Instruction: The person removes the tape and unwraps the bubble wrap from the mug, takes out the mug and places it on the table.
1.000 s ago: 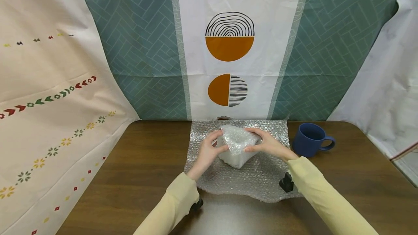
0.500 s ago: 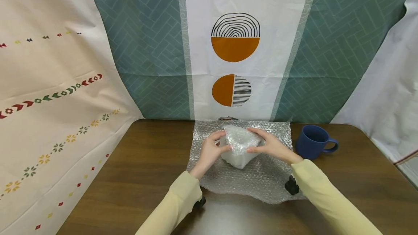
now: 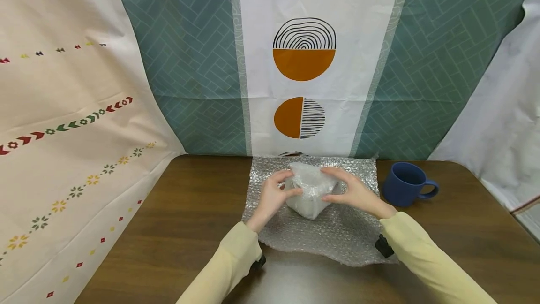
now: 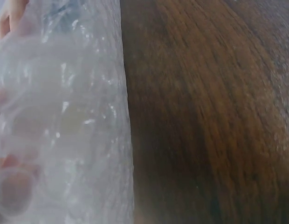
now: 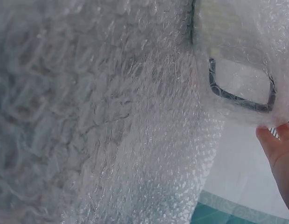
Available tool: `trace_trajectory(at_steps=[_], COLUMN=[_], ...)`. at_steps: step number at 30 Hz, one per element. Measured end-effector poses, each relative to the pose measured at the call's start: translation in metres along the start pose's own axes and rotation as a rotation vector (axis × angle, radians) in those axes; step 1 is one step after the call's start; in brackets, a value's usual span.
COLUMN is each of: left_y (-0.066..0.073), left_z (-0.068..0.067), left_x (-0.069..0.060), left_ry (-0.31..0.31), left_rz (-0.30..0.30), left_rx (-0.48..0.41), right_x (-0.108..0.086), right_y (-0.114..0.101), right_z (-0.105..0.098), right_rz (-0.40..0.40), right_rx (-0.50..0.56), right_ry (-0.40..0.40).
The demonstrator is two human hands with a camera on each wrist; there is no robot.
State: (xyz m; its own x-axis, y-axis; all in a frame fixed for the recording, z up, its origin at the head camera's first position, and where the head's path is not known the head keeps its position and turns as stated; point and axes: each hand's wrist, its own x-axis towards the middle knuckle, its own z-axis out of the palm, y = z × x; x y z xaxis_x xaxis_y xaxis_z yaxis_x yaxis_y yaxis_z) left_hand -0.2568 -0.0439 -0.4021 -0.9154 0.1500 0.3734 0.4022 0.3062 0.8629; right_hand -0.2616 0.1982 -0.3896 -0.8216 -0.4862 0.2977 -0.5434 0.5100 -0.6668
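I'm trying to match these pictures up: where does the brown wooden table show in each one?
Head: the brown wooden table spans the lower part, on both sides of the wrap.
Left wrist: the table fills the right side, seen close up.
Right wrist: no table can be made out.
Shared landmark: clear, shiny bubble wrap, near the middle in the head view, on the left in the left wrist view, across much of the right wrist view.

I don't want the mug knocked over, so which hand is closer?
The right hand. It is at the side of the wrapped bundle nearer the blue mug; the left hand is at the opposite side.
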Motion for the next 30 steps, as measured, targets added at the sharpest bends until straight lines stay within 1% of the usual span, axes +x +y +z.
trace_trajectory(at_steps=[3, 4, 7, 11, 13, 14, 17, 21, 23, 26, 27, 30], left_y=[-0.0017, -0.0018, -0.0016, 0.0004, 0.0006, 0.0008, 0.0007, 0.0009, 0.0004, -0.0001, -0.0002, -0.0003], left_z=[0.0001, 0.0, 0.0001, 0.0004, 0.0005, 0.0005, 0.0008, 0.001, 0.0012, 0.0014, 0.0015, 0.002], left_x=[-0.0004, -0.0005, -0.0011, -0.0019, -0.0021, -0.0023, -0.0024, -0.0026, -0.0027, -0.0028, -0.0028, -0.0024], left_ry=[0.01, 0.008, 0.002, 0.002, 0.005, 0.008, 0.02, 0.043, 0.05, 0.052, 0.051, 0.05], left_rz=[0.021, 0.024, 0.023, 0.021, 0.016, 0.016, 0.013, 0.025, 0.029, 0.026, 0.024, 0.024], left_rx=[0.021, 0.022, 0.024, 0.023, 0.026, 0.031, 0.053, 0.07, 0.069, 0.059, 0.056, 0.042], right_x=[0.0004, 0.0004, -0.0001, -0.0004, -0.0002, 0.0, 0.0005, -0.0004, -0.0004, 0.0008, 0.0012, 0.0032], right_y=[-0.0001, -0.0002, 0.0013, 0.0034, 0.0037, 0.0034, 0.0023, 0.0005, 0.0013, 0.0034, 0.0043, 0.0071], right_z=[-0.0004, -0.0006, -0.001, -0.001, -0.0008, -0.0007, -0.0012, -0.0035, -0.0048, -0.0066, -0.007, -0.0075], right_rz=[-0.004, 0.003, -0.01, -0.086, -0.105, -0.102, -0.03, 0.136, 0.192, 0.228, 0.233, 0.239], right_rx=[0.003, 0.007, 0.011, 0.018, 0.025, 0.032, 0.042, 0.097, 0.126, 0.187, 0.21, 0.303], right_ry=[-0.003, -0.002, 0.01, 0.06, 0.086, 0.097, 0.133, 0.165, 0.186, 0.21, 0.227, 0.234])
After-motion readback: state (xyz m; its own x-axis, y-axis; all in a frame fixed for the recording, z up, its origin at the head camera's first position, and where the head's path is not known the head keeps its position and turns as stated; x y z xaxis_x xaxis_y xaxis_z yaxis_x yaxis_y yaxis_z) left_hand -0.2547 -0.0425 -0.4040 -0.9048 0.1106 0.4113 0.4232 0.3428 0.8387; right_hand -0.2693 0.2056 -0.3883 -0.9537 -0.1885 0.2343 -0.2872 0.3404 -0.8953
